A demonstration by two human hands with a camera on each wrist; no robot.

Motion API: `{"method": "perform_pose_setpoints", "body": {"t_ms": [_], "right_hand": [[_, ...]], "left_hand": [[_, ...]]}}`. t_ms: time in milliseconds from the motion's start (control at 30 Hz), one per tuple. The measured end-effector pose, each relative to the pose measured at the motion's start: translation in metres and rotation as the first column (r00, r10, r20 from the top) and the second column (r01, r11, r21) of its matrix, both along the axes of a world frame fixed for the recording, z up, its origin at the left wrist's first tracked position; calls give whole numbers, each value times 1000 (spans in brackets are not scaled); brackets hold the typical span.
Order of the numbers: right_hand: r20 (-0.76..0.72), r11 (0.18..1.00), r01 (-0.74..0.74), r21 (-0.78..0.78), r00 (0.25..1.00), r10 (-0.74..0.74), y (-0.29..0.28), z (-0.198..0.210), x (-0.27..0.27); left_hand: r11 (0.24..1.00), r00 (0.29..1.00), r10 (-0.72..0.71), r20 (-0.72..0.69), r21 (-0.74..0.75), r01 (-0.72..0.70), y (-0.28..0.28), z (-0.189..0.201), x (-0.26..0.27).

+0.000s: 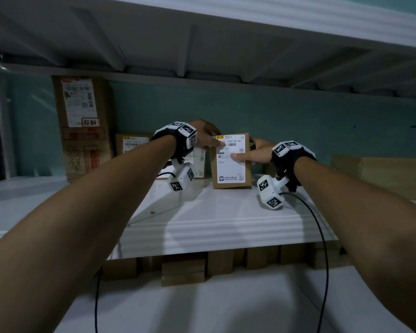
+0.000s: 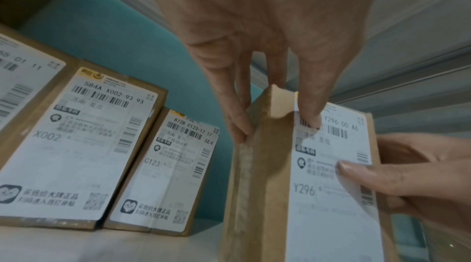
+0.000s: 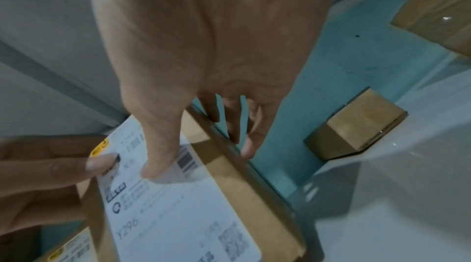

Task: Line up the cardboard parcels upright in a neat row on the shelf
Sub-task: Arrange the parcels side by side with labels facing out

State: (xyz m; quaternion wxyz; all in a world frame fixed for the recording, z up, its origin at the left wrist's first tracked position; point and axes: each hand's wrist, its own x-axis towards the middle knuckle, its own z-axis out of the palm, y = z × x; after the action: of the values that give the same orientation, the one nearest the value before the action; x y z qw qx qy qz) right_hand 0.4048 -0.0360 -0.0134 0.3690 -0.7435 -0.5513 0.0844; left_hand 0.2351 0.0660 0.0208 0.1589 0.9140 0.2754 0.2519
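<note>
A cardboard parcel (image 1: 231, 171) with a white label marked Y296 stands upright on the white shelf (image 1: 226, 219), a little in front of the teal back wall. My left hand (image 1: 213, 140) pinches its top left corner, thumb on the label and fingers (image 2: 238, 125) along the back edge. My right hand (image 1: 250, 152) grips its right side, thumb (image 3: 158, 161) on the label and fingers behind the edge. To the left the X002 parcel (image 2: 76, 145) and the smaller C123 parcel (image 2: 168, 171) stand upright side by side against the wall.
A tall cardboard box (image 1: 82, 126) stands at the far left of the shelf. A small brown box (image 3: 356, 125) sits by the wall to the right, and a larger flat box (image 1: 382, 176) lies further right. Several boxes (image 1: 183, 270) fill the shelf below.
</note>
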Motion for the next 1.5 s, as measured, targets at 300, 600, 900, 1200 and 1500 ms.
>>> {"method": "perform_pose_setpoints", "body": {"t_ms": [300,600,900,1200,1500], "right_hand": [[3,990,-83,116,997,83,11,17,19],[100,984,-105,146,991,91,24,23,38],[184,986,-78,145,982,50,39,25,49],[288,994,-44,102,958,13,47,27,50],[396,997,6,81,917,-38,58,30,48]], "left_hand": [[972,984,164,-73,181,-149,-4,6,14],[944,971,235,-38,246,-219,2,9,27],[935,968,251,-23,266,-236,9,12,36],[943,970,243,-28,242,-229,21,13,43],[943,969,244,-32,239,-230,33,13,44]]}}
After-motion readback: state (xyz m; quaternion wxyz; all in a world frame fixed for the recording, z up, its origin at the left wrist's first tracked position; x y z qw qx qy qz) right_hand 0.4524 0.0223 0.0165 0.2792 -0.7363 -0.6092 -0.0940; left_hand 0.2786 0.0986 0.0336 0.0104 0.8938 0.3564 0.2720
